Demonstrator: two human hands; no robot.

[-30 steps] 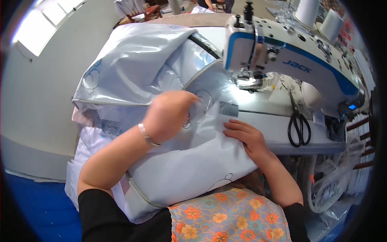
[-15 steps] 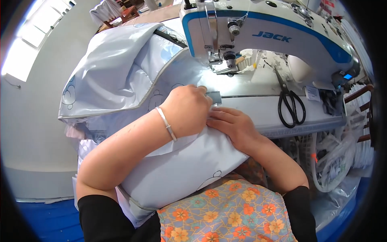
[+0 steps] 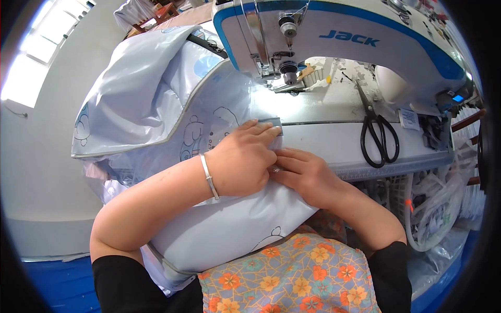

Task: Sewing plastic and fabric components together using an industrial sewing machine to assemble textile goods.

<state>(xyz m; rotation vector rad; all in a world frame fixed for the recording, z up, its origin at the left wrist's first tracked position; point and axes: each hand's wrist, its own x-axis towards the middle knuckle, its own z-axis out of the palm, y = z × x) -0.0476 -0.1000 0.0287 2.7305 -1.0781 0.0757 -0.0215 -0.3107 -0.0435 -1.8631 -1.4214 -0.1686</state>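
I see both hands pressed flat on the pale printed fabric at the worktop edge: left hand pinching a small grey patch, right hand steadying. Nothing lies under the needle yet; judged: stitching remains undone.

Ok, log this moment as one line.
left hand: pressing pale printed fabric | right hand: on fabric edge | sewing machine: ahead | black scissors: on table
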